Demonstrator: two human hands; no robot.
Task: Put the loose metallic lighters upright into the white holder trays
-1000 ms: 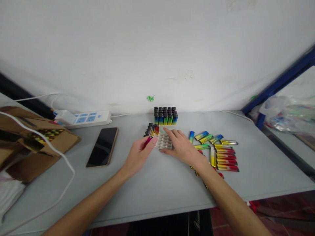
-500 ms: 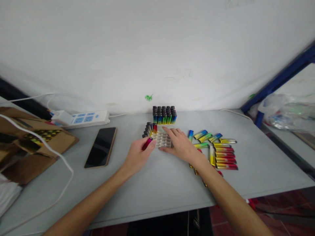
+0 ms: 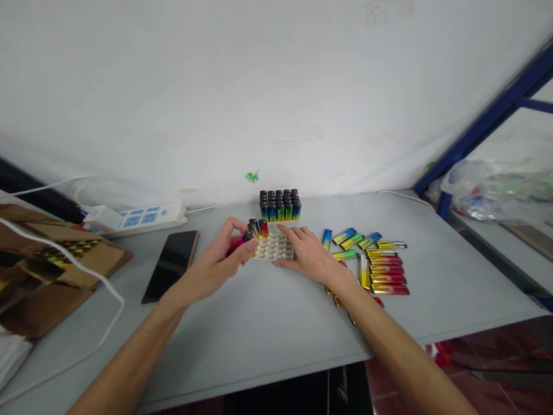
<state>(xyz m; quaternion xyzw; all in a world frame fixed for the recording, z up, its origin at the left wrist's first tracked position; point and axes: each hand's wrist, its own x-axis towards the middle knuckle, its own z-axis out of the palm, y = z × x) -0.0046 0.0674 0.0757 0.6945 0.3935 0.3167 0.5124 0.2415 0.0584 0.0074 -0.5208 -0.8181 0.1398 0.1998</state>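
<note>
A white tray [image 3: 273, 248] with rows of round-edged slots lies on the table before me. Several black-topped lighters [image 3: 253, 225] stand upright at its left end, a red one [image 3: 263, 228] among them. My left hand [image 3: 227, 251] curls around this end, its fingers and thumb closed on a magenta lighter [image 3: 237, 244]. That lighter is mostly covered by the fingers, so whether it sits in a slot cannot be seen. My right hand [image 3: 309, 253] holds the tray's right side between thumb and fingers.
A block of upright lighters [image 3: 280, 207] stands by the wall. Loose shiny lighter sleeves [image 3: 387, 271] lie right of my right hand. Left are a phone [image 3: 170, 265], a power strip [image 3: 149, 216] and an open cardboard box [image 3: 64, 259], crossed by a white cable [image 3: 103, 279].
My left hand has moved left and away from me, from the tray's near left corner to the standing lighters, carrying the magenta lighter. My right hand stays on the tray; the view has shifted slightly.
</note>
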